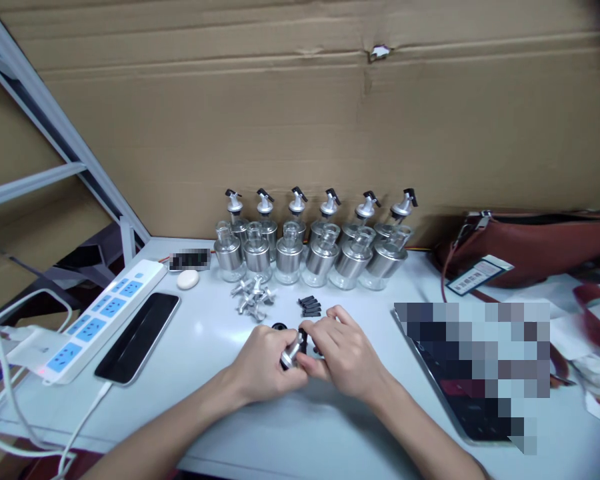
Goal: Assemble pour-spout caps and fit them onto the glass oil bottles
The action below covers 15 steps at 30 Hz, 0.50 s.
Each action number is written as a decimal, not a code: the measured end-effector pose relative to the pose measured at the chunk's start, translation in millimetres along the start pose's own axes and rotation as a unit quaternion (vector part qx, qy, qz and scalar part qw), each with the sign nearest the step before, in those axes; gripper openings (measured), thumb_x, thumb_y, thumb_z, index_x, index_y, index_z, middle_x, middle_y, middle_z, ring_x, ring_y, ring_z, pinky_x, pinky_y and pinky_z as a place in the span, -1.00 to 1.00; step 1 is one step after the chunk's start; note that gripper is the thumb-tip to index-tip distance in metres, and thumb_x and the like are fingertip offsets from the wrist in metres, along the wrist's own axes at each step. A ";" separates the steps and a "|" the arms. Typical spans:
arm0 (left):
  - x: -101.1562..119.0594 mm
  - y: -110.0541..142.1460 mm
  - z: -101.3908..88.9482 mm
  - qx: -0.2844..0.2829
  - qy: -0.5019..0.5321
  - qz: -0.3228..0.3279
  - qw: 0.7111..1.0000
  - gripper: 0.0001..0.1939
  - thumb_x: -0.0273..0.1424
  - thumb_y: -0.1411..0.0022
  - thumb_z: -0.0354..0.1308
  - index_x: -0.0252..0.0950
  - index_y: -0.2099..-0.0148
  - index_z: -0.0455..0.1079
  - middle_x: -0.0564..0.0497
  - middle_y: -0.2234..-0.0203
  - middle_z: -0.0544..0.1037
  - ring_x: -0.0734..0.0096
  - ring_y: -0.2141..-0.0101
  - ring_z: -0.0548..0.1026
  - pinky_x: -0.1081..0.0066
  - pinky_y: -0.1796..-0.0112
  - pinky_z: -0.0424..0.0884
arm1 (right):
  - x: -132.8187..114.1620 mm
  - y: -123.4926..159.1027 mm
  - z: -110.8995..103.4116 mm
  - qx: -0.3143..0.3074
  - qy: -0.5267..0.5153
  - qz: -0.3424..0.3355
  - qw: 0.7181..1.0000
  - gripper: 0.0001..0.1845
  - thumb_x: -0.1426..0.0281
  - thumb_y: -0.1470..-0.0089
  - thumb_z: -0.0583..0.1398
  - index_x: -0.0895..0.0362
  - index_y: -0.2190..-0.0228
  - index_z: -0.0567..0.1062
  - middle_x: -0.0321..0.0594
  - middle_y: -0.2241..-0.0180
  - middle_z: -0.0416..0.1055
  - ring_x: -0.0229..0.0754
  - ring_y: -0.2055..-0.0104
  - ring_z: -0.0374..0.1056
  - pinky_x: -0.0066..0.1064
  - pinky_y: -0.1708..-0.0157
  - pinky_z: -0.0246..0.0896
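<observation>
My left hand [265, 363] is closed around a silver pourer spout [291, 353] with black parts, low over the front of the table. Fingers of my right hand [347, 353] pinch the black piece at its upper end. Just beyond my hands lie several small black levers [310, 307] in a row and a pile of silver spout pieces [253, 298]. A round black part [279, 327] shows partly behind my left hand. Open-necked glass bottles [289, 253] with steel bands form a front row. Behind them, bottles carry fitted silver pourers [297, 200] with black levers.
At left are a white power strip [153, 270], a black phone [139, 339] on a cable and a white round case [188, 279]. A tablet [445, 387], partly blurred out, and a brown bag [540, 243] lie right. Cardboard [280, 120] rises behind the table.
</observation>
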<state>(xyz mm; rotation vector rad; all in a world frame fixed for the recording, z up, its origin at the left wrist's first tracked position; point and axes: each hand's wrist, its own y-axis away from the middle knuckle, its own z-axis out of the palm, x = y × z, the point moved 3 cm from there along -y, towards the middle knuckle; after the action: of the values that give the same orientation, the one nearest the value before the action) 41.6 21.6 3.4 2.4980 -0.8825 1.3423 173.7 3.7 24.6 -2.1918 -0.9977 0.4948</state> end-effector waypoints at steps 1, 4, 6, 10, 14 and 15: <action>-1.1 -0.3 -0.5 0.003 -0.010 0.005 1.000 -0.82 -0.43 0.17 0.03 -0.28 0.58 0.01 0.21 0.73 0.04 0.61 0.67 0.02 0.52 0.60 -0.05 | 2.2 0.8 -0.6 0.003 -0.009 0.008 1.000 -0.45 0.15 -0.32 -0.15 0.26 0.38 0.41 -0.27 0.65 0.30 -0.25 0.60 0.15 -0.35 0.41 -0.01; -4.7 -1.1 -1.7 0.001 -0.037 0.001 0.999 -0.79 -0.45 0.20 0.08 -0.28 0.57 0.03 0.21 0.72 0.07 0.61 0.66 0.05 0.52 0.58 -0.04 | 8.2 3.2 -1.8 -0.002 -0.021 0.019 1.000 -0.42 0.01 -0.23 -0.07 0.25 0.39 0.43 -0.28 0.64 0.30 -0.26 0.59 0.16 -0.35 0.41 -0.01; -5.7 -1.5 -1.9 -0.010 -0.055 -0.009 0.998 -0.78 -0.48 0.21 0.09 -0.28 0.58 0.03 0.22 0.72 0.08 0.61 0.66 0.05 0.52 0.58 -0.05 | 9.7 3.6 -2.1 -0.009 -0.014 0.020 1.000 -0.46 0.02 -0.22 -0.02 0.24 0.43 0.42 -0.27 0.63 0.30 -0.25 0.57 0.17 -0.34 0.42 -0.02; -3.3 -1.0 -1.0 -0.017 -0.064 -0.015 0.998 -0.78 -0.51 0.21 0.05 -0.28 0.61 -0.01 0.21 0.74 0.05 0.61 0.68 0.03 0.51 0.60 -0.07 | 3.6 0.8 -0.9 -0.017 0.022 0.001 1.000 -0.53 0.20 -0.30 -0.06 0.22 0.46 0.42 -0.23 0.62 0.31 -0.23 0.55 0.16 -0.34 0.45 0.00; 1.2 2.2 1.1 -0.001 -0.069 0.080 0.994 -0.81 -0.50 0.15 0.00 -0.27 0.59 -0.02 0.20 0.75 0.07 0.60 0.70 0.05 0.51 0.63 -0.02 | 2.2 1.9 -3.7 0.023 -0.024 -0.003 0.999 -0.55 0.38 -0.31 -0.15 0.16 0.50 0.38 -0.26 0.65 0.27 -0.24 0.60 0.12 -0.35 0.51 0.02; 3.1 3.5 0.8 0.016 -0.091 0.135 0.987 -0.82 -0.49 0.13 -0.02 -0.26 0.58 -0.03 0.19 0.75 0.08 0.59 0.71 0.05 0.49 0.62 0.00 | 7.3 3.6 -6.9 0.051 -0.059 0.032 0.996 -0.54 0.42 -0.30 -0.19 0.15 0.51 0.36 -0.28 0.66 0.25 -0.25 0.61 0.13 -0.36 0.52 0.04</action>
<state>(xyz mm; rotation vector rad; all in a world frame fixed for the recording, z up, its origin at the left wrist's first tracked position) 41.4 17.1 5.0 2.6324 -1.2882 1.2200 184.2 4.7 26.5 -2.1278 -0.9447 0.6968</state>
